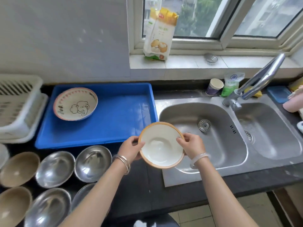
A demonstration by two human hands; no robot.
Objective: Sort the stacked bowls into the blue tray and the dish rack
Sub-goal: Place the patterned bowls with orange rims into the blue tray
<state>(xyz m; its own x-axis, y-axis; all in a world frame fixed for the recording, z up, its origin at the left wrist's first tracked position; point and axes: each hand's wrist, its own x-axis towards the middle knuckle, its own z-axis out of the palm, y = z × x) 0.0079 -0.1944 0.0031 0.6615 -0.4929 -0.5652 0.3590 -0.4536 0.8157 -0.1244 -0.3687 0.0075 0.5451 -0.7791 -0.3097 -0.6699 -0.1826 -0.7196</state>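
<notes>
I hold a white bowl with an orange rim (161, 145) between both hands, above the counter at the sink's left edge. My left hand (131, 149) grips its left rim and my right hand (191, 145) grips its right rim. A blue tray (124, 112) lies behind it, with an elephant-patterned bowl (75, 104) in its far left corner. The white dish rack (18, 104) stands at the far left. Several steel bowls (92, 163) and two brown bowls (18, 168) sit on the counter at the lower left.
A double steel sink (213, 136) with a faucet (255, 82) fills the right side. A flour bag (159, 35) leans on the windowsill. A paper cup (214, 86), a green bag (230, 84) and a blue lid (277, 96) stand behind the sink.
</notes>
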